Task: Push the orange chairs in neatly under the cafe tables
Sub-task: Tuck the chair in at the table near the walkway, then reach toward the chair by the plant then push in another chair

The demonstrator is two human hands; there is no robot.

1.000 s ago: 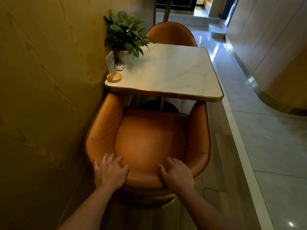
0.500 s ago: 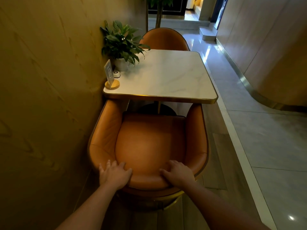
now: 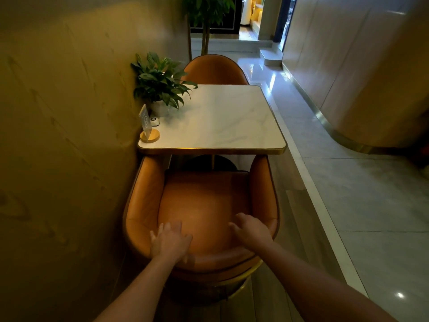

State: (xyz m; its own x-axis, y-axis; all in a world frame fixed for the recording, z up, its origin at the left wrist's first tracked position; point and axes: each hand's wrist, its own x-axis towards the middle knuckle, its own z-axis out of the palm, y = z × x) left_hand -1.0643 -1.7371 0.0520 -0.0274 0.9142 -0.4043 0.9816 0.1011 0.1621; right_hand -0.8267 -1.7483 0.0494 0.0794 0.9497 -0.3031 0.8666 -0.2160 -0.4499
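Observation:
The near orange chair [image 3: 204,201] faces the white marble cafe table [image 3: 222,119]; the tips of its arms reach just under the table's gold front edge. My left hand [image 3: 170,242] lies over the left part of the curved backrest rim, fingers draped onto the inner side. My right hand [image 3: 251,230] holds the rim further right in the same way. Both arms are stretched out. A second orange chair [image 3: 216,70] stands at the table's far side, its back showing above the tabletop.
A potted plant [image 3: 160,82], a small sign on a round gold base [image 3: 148,133] and a call button [image 3: 154,121] sit at the table's left edge. A wood-look wall [image 3: 58,135] runs close on the left. A tiled aisle [image 3: 348,194] and curved wall [image 3: 371,77] lie right.
My arms have stretched further forward and the hands have slid a little along the backrest rim. The view has lifted, so more of the far corridor shows.

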